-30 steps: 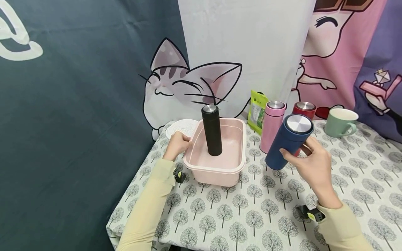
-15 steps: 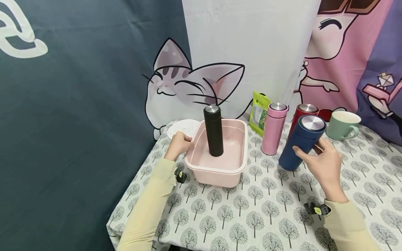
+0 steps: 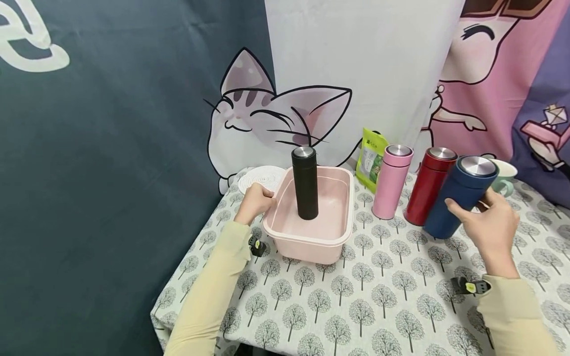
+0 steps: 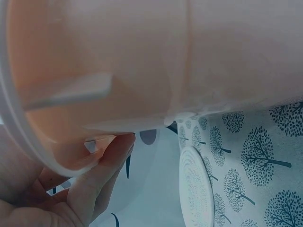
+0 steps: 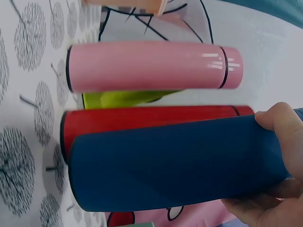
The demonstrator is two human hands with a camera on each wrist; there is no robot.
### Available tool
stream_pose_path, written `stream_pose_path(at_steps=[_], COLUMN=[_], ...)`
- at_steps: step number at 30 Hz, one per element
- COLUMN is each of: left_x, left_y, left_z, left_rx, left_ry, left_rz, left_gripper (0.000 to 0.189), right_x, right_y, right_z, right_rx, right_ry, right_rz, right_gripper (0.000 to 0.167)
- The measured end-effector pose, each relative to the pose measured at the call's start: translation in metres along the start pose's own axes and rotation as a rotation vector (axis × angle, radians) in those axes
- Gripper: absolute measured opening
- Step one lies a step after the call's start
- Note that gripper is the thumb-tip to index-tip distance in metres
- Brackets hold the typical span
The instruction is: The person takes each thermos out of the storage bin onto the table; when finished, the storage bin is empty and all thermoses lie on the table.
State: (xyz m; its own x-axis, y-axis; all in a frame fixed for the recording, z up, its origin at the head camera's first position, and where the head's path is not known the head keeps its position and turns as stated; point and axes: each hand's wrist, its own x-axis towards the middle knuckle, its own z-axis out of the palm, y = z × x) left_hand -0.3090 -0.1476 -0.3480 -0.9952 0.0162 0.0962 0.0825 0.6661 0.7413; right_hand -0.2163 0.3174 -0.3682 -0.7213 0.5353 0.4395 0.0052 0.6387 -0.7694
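My right hand [image 3: 494,230] grips a blue thermos bottle [image 3: 460,198] near its upper part, tilted with its silver lid toward the right. In the right wrist view the blue thermos [image 5: 170,165] overlaps a red thermos [image 5: 142,118]; whether its base touches the cloth I cannot tell. On the left, my left hand [image 3: 256,203] pinches the rim of a pink plastic basin [image 3: 307,240]. Inside that basin stands a black thermos [image 3: 305,185]. A pink thermos [image 3: 392,183] stands upright beside the red thermos [image 3: 428,188], both left of the blue one.
Behind the pink thermos leans a green packet [image 3: 370,159]. A green mug [image 3: 505,175] sits at the back right, partly hidden by the blue thermos. A white round mat [image 3: 258,178] lies behind my left hand. Tree-print cloth [image 3: 356,306] covers the table.
My right hand has carried the blue thermos rightward, from in front of the red thermos to its right side, uncovering more of the red one. My left hand stays on the basin rim.
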Motion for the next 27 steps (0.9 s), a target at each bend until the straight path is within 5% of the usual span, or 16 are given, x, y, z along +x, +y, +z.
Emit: stream_pose_path(at_steps=[9,16,23,27], left_x=[0.002,0.002,0.002,0.001], left_y=[0.0,0.0,0.001,0.0], left_z=[-0.001,-0.001,-0.002,-0.001], left_rx=[0.022,0.009,-0.005,-0.001], left_ry=[-0.003,-0.008,-0.009,-0.011], left_rz=[-0.011,-0.014,-0.005,-0.011], left_gripper=[0.026,0.027,0.029,0.028], right_x=[0.019,0.031,0.043,0.048], right_y=[0.012,0.024,0.038,0.043], right_z=[-0.005,-0.005,-0.001,0.001], right_rx=[-0.012,-0.052,-0.027,-0.04], right_ry=[0.017,0.006,0.021,0.024], right_rz=[0.038,-0.037,0.033,0.058], right_gripper=[0.04,0.046,0.029,0.038])
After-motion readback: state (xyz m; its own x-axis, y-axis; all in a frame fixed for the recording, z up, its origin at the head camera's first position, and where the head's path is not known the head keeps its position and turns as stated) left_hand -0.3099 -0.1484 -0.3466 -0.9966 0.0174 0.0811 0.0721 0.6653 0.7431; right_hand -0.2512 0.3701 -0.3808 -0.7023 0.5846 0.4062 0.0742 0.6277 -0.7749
